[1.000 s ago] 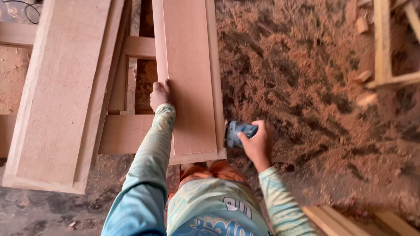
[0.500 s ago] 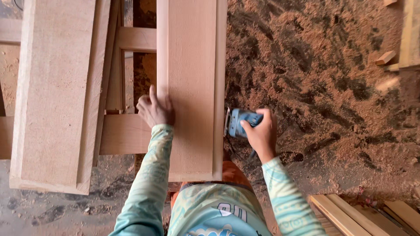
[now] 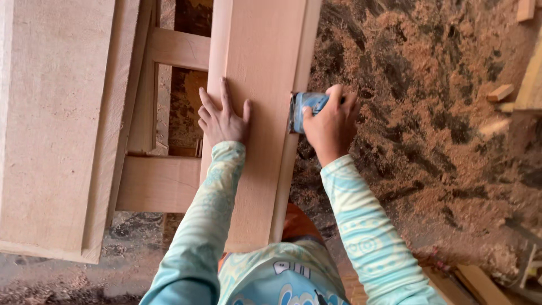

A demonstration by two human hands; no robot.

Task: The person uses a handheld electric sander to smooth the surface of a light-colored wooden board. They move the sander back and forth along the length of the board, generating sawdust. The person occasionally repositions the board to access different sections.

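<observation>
both hands have travelled up the board since a second ago: then my right hand (image 3: 329, 121) held the blue sander (image 3: 306, 110) near the plank's near end, and now it works well farther along the right edge. my right hand is wrapped tight around the sander, fingers over its top, the tool's flat face pressed against the bevelled right edge of the long wooden panel (image 3: 257, 68). my left hand (image 3: 223, 117) lies flat and open on the panel's left side, fingers spread and pointing away from me, holding nothing, just pressing down; earlier it curled at the board's left edge.

the panel runs away from me, resting on the crossbars of a wooden frame (image 3: 169, 51). to the left, apart from it, lies a second wide panel (image 3: 53, 113) with the same raised field and stepped rim. on the right the ground is thick with sawdust (image 3: 429, 113), with small wood offcuts (image 3: 500, 92) near the far corner and planks (image 3: 480, 285) by my right side.
</observation>
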